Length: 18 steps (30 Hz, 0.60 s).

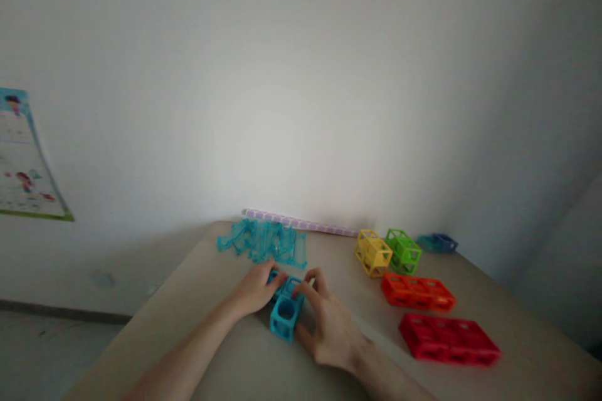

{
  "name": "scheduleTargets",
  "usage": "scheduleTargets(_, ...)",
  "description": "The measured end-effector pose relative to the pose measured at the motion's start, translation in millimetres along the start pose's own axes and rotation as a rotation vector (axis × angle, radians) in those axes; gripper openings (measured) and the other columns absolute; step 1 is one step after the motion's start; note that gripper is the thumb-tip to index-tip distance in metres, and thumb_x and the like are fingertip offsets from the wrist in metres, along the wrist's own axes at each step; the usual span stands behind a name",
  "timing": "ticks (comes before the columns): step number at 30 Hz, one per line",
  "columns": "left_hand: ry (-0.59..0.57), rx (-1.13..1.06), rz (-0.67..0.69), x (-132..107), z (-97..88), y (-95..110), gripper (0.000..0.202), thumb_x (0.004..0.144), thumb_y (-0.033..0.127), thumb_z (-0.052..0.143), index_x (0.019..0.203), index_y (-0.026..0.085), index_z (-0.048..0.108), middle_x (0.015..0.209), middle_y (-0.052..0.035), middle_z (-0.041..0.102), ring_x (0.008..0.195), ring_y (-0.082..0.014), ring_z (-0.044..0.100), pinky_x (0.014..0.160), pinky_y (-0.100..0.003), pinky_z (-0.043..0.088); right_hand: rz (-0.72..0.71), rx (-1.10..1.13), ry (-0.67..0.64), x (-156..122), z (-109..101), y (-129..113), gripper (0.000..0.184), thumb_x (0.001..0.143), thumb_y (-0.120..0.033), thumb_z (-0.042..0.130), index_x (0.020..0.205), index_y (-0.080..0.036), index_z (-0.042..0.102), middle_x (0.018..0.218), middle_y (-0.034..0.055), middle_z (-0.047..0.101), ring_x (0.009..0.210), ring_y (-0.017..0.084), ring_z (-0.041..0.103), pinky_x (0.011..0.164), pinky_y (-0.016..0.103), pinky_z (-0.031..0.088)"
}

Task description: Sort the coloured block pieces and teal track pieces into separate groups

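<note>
A row of blue hollow plastic blocks (283, 311), with square frames and round openings, rests on the table in front of me. My left hand (258, 288) grips its far left end, the thumb lying over the top. From the right side, my right hand (324, 319) closes on the same blocks, its fingers bent over the upper edge and the thumb low against the side. The fingertips partly hide the far blocks. Just beyond the hands lies a heap of translucent teal track pieces (268, 241).
To the right stand yellow (373, 254) and green (403, 252) cube frames, an orange block row (417, 292) and a red block row (449, 339). Dark blue pieces (444, 242) lie at the far right corner. A purple patterned roll (301, 223) lies along the wall.
</note>
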State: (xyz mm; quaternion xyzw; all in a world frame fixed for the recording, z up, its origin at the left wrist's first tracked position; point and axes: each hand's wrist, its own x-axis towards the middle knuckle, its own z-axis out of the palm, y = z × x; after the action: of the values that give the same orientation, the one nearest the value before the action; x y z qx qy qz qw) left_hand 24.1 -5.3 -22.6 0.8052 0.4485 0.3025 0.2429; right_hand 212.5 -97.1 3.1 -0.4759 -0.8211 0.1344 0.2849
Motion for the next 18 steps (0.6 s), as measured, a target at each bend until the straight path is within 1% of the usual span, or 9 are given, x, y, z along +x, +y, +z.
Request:
scheduleTargets(2,0.021,0.027,-0.014,0.1,1.3,1.0,0.033,0.09,0.047,0.043,0.087,0.018,0.059,0.087,-0.007,0.066,0.087,-0.0227,0.06,0.077,-0.032,0.043,-0.051,0.004,-0.019,-0.9,0.2,-2.6,0.053,0.062,-0.012,0.062,0.113,-0.022,0.051,0.115,0.0092,0.039,0.094,0.021,0.052,0.081,0.035,0.047)
scheduleTargets(4,0.035,0.033,0.015,-0.2,0.4,2.0,0.031,0.09,0.045,0.043,0.088,0.019,0.059,0.09,-0.0074,0.066,0.088,-0.0229,0.06,0.078,-0.033,0.043,-0.092,0.018,-0.046,-1.3,0.8,-3.9,0.054,0.061,-0.014,0.066,0.113,-0.023,0.053,0.117,0.0093,0.037,0.103,0.024,0.049,0.086,0.036,0.045)
scheduleTargets(7,0.039,0.011,0.156,-1.7,-5.0,5.2,0.028,0.092,0.038,0.044,0.092,0.019,0.064,0.095,-0.0074,0.066,0.096,-0.0222,0.058,0.086,-0.034,0.042,-0.123,0.03,-0.08,-1.1,2.7,-3.3,0.044,0.062,-0.023,0.072,0.105,-0.024,0.058,0.121,0.009,0.035,0.112,0.027,0.045,0.092,0.039,0.042)
scheduleTargets(8,0.019,-0.003,0.223,-2.5,-7.3,6.8,0.027,0.092,0.036,0.045,0.095,0.02,0.066,0.098,-0.0072,0.066,0.099,-0.0218,0.057,0.09,-0.034,0.04,-0.123,0.035,-0.082,-0.8,3.5,-2.4,0.038,0.065,-0.024,0.072,0.101,-0.024,0.06,0.121,0.0086,0.035,0.113,0.027,0.044,0.092,0.038,0.041)
scheduleTargets(10,-0.053,-0.041,0.345,-4.1,-11.0,10.2,0.026,0.091,0.033,0.047,0.1,0.02,0.068,0.101,-0.0066,0.066,0.102,-0.0208,0.056,0.093,-0.033,0.039,-0.134,0.058,-0.078,-0.1,4.6,0.3,0.024,0.069,-0.021,0.068,0.092,-0.022,0.063,0.119,0.0078,0.037,0.112,0.025,0.045,0.091,0.036,0.041)
scheduleTargets(12,-0.13,-0.085,0.411,-5.1,-12.7,12.9,0.026,0.091,0.033,0.049,0.1,0.02,0.069,0.1,-0.0064,0.066,0.099,-0.0195,0.057,0.09,-0.031,0.041,-0.169,0.103,-0.073,0.8,5.0,4.5,0.015,0.07,-0.016,0.066,0.084,-0.021,0.063,0.116,0.007,0.039,0.108,0.023,0.047,0.087,0.033,0.041)
scheduleTargets(15,-0.158,-0.143,0.408,-4.2,-10.8,13.6,0.026,0.091,0.033,0.05,0.096,0.018,0.071,0.095,-0.0066,0.066,0.093,-0.0187,0.06,0.084,-0.029,0.044,-0.212,0.215,-0.077,2.3,4.2,12.7,0.012,0.068,-0.016,0.068,0.078,-0.018,0.062,0.117,0.0068,0.04,0.097,0.019,0.049,0.082,0.031,0.042)
scheduleTargets(18,-0.139,-0.191,0.376,-1.3,-7.8,9.0,0.026,0.09,0.032,0.051,0.098,0.018,0.072,0.098,-0.0072,0.068,0.096,-0.0197,0.06,0.086,-0.03,0.044,-0.22,0.398,-0.097,3.6,2.7,21.4,0.008,0.074,-0.024,0.066,0.078,-0.017,0.063,0.121,0.0074,0.041,0.094,0.019,0.049,0.082,0.033,0.041)
